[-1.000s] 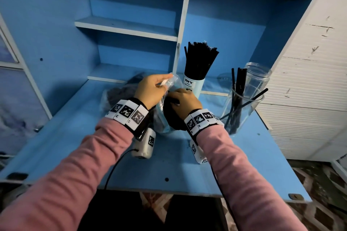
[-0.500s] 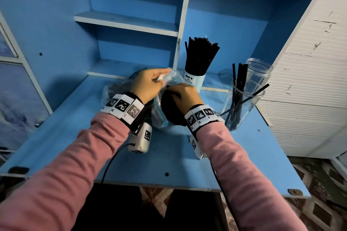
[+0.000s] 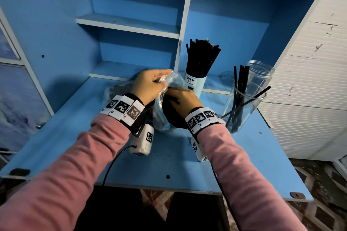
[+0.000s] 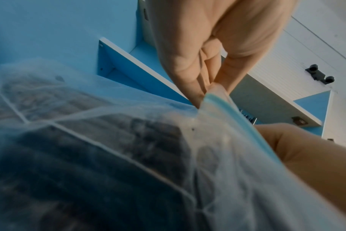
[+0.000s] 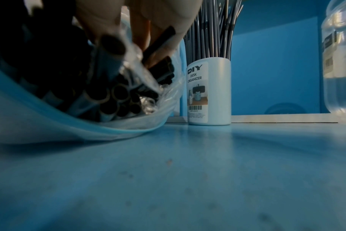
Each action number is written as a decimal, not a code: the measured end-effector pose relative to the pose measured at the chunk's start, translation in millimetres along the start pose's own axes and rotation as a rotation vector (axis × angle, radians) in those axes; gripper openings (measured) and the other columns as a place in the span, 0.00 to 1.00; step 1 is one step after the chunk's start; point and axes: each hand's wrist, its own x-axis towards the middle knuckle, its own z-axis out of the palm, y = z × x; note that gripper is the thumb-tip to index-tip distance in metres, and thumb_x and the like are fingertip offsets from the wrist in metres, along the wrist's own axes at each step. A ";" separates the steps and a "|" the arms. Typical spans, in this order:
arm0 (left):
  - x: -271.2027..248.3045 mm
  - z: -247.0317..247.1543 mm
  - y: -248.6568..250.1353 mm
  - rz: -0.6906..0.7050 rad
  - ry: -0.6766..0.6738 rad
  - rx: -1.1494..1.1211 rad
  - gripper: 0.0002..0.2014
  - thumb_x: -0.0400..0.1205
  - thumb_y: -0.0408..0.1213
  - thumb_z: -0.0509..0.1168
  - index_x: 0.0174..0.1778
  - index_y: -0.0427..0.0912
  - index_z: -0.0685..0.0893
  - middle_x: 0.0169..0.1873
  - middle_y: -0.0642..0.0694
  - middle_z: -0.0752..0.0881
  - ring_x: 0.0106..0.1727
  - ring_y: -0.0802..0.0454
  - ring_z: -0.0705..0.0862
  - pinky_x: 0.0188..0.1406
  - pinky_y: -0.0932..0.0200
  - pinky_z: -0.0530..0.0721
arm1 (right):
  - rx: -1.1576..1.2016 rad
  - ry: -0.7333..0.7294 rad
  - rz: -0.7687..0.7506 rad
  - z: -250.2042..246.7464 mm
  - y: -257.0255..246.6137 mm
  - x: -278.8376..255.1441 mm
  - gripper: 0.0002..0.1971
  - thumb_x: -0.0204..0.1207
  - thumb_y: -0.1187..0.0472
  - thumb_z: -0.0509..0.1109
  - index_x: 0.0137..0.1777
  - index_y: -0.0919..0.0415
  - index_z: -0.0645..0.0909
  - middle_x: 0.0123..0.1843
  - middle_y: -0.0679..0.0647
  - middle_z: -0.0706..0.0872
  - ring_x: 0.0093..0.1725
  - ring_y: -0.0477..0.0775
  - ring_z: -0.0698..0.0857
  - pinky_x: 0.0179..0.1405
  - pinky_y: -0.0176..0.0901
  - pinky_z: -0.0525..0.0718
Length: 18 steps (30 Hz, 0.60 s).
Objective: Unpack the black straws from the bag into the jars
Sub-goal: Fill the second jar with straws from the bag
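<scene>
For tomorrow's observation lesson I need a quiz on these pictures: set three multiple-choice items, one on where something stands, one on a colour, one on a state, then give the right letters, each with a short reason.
1. Where does the white desk organizer stand?
A. on the desk, behind the hands
B. on the top shelf
C. on the floor

2. What colour is the strip along the mouth of the clear bag?
A. red
B. light blue
C. yellow

3. What is the left hand doing?
A. lying flat on the desk
B. pinching the bag's edge
C. lifting the clear jar

Answers:
1 A: the right wrist view shows it standing on the desk surface.
2 B: the left wrist view shows a light blue band at the opening.
3 B: its fingertips meet on the bag's rim while the right hand reaches among the black straws.
</scene>
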 end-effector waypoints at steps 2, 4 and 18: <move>0.3 -1.6 -0.3 0.004 -0.002 -0.015 0.18 0.79 0.32 0.71 0.65 0.47 0.85 0.63 0.53 0.85 0.66 0.60 0.81 0.68 0.62 0.77 | 0.012 0.006 -0.017 -0.6 -0.8 -0.4 0.15 0.77 0.68 0.66 0.61 0.59 0.86 0.63 0.58 0.86 0.61 0.60 0.84 0.67 0.50 0.78; 0.9 -3.3 -2.0 0.003 0.003 -0.022 0.18 0.79 0.30 0.70 0.65 0.46 0.85 0.63 0.52 0.86 0.67 0.59 0.81 0.70 0.60 0.77 | 0.041 0.051 -0.015 -1.0 -0.4 -0.6 0.15 0.77 0.70 0.65 0.60 0.60 0.87 0.60 0.58 0.88 0.60 0.60 0.85 0.67 0.47 0.78; 0.7 -4.7 1.8 0.002 -0.015 -0.014 0.18 0.80 0.31 0.70 0.65 0.48 0.84 0.64 0.53 0.85 0.66 0.61 0.80 0.69 0.63 0.76 | 0.019 0.039 0.032 -1.9 -3.2 0.2 0.14 0.77 0.67 0.67 0.60 0.59 0.87 0.58 0.58 0.89 0.58 0.60 0.86 0.65 0.48 0.79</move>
